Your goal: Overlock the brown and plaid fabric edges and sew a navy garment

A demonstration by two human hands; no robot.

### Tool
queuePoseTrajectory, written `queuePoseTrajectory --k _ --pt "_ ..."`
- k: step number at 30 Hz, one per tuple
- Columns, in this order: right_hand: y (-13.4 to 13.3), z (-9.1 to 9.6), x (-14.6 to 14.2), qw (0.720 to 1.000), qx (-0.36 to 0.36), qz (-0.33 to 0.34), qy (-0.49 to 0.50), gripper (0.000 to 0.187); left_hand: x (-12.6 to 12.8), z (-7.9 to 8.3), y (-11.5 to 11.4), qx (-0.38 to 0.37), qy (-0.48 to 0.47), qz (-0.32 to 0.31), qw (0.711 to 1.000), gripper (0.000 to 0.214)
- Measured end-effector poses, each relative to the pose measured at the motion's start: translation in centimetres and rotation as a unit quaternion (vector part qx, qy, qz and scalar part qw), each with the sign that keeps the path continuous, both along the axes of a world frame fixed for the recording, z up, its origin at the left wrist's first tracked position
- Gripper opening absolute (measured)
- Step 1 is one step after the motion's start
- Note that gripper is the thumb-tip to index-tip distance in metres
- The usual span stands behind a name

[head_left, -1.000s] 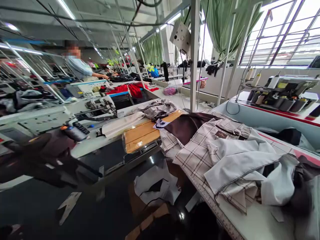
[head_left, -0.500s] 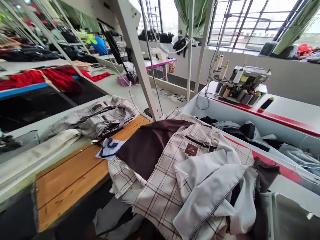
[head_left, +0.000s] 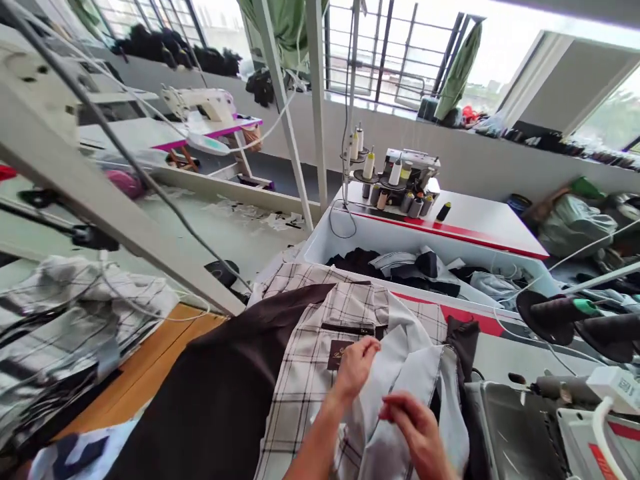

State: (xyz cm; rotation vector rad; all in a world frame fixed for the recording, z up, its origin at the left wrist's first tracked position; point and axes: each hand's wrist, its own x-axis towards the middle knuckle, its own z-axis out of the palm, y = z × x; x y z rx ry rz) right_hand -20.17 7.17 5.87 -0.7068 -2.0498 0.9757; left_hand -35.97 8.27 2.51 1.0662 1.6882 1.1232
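Atop a plaid jacket (head_left: 303, 380), the left hand (head_left: 356, 368) is touching pale cloth (head_left: 407, 380) and the right hand (head_left: 413, 433) is hovering close by, neither grip clearly spread or pinching.

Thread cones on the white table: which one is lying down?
The black thread cone at the right, lying on the white table; the other thread cones stand upright.

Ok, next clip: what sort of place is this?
Most likely a garment sewing workshop: an overlock machine with thread cones on its white table, a lockstitch sewing machine further off, and plaid suiting fabric piled in front.
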Motion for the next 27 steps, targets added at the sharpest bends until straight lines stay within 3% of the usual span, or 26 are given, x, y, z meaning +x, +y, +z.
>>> queuePoseTrajectory --k 2,3,6,8,9,12,16,17,19,21,22,24,27 --pt "3.8 -1.1 -4.4 0.993 -0.098 -0.058 0.033 0.017 -0.9 -1.3 5.7 0.006 0.009 0.032 0.999 0.028" --pt "6.2 -1.6 -6.5 0.989 -0.103 -0.091 0.046 0.018 -1.2 -2.1 8.0 0.006 0.012 0.039 0.999 0.028" --pt "14.7 -2.8 -11.1 0.99 -0.057 -0.13 -0.02 0.022 -1.6 -4.5 12.8 0.011 0.025 0.04 0.999 0.026" --pt "20.9 -4.2 -12.6 0.975 0.007 -0.139 -0.173 0.027 -1.6 -6.0 14.2 0.014 0.032 0.048 0.998 0.024" --pt "23.9 -5.2 -12.8 0.954 0.043 -0.139 -0.261 0.029 -1.6 -6.6 14.6 0.015 0.035 0.052 0.998 0.023" --pt "32.2 -8.8 -12.7 0.913 0.082 -0.102 -0.386 0.036 -1.5 -7.9 14.9 0.033 0.035 0.042 0.998 0.023" --pt "40.0 -14.0 -12.2 0.874 0.115 0.031 -0.472 0.077 -2.0 -8.6 15.4 0.031 0.02 0.033 0.999 0.02" --pt "41.3 -15.2 -12.1 0.851 0.135 0.086 -0.499 0.087 -2.1 -8.7 15.5 0.028 0.017 0.033 0.999 0.019" --pt "43.3 -17.5 -12.0 0.777 0.188 0.21 -0.563 0.098 -2.3 -8.9 15.7 0.035 0.018 0.025 0.999 0.018" --pt "44.7 -19.7 -11.6 0.693 0.224 0.294 -0.619 0.098 -2.4 -9.2 15.5 0.061 0.023 0.019 0.998 0.017" --pt "45.2 -20.8 -11.3 0.667 0.227 0.304 -0.641 0.095 -2.5 -9.3 15.4 0.079 0.027 0.02 0.996 0.016" --pt "46.3 -22.5 -10.4 0.656 0.211 0.276 -0.67 0.083 -2.6 -9.5 15.0 0.107 0.036 0.024 0.993 0.014" --pt "48.4 -23.8 -8.5 0.654 0.208 0.218 -0.694 0.044 -2.8 -9.8 14.6 0.122 0.048 0.022 0.991 0.016"
